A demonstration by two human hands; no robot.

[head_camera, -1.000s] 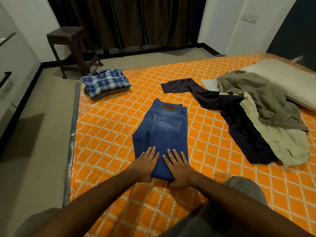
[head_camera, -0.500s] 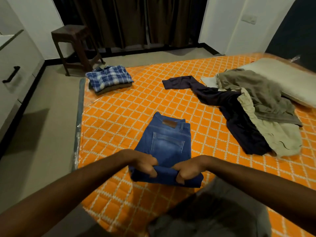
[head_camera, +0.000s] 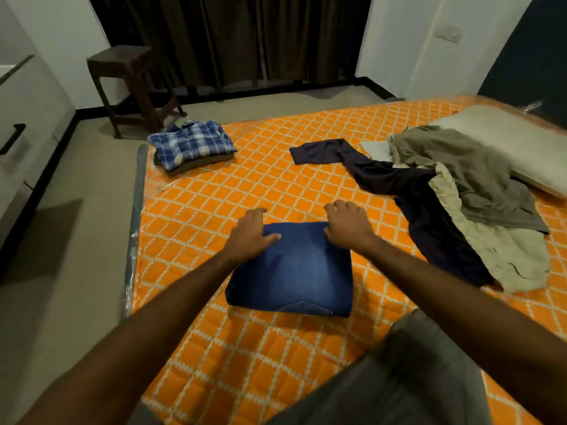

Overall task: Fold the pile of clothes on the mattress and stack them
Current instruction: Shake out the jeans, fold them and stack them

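Currently, the folded blue denim jeans (head_camera: 291, 268) lie flat on the orange lattice-patterned mattress (head_camera: 276, 185). Left hand (head_camera: 250, 236) and right hand (head_camera: 348, 227) grip the far corners, fingers curled over the edge. Folded blue plaid shirt (head_camera: 191, 142) sits at the far corner; the unfolded clothes pile (head_camera: 454, 204) lies well apart, rightward.
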